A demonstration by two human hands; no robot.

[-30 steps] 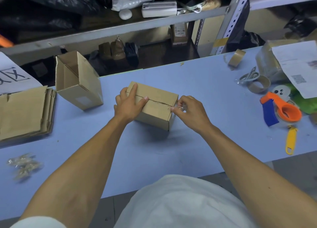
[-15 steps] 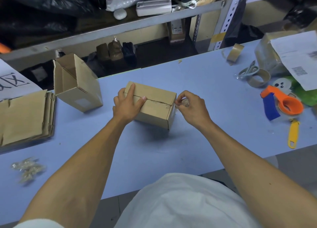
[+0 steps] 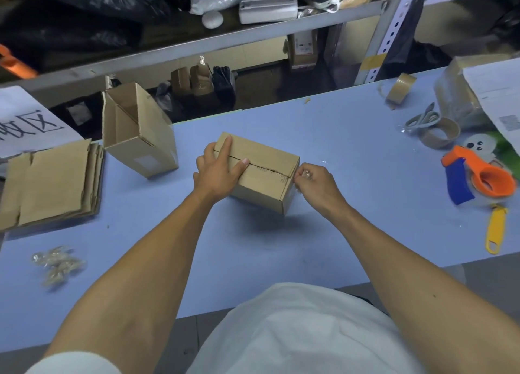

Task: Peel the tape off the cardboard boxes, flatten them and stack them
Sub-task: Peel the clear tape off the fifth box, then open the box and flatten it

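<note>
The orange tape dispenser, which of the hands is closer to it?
The right. The right hand pinches clear tape at the closed box's right end, on the side toward the orange tape dispenser. The left hand presses on the box's far-left top.

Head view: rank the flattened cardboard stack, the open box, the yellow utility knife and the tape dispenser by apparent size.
1. flattened cardboard stack
2. open box
3. tape dispenser
4. yellow utility knife
Wide-angle edge distortion makes the first two uncertain.
</note>
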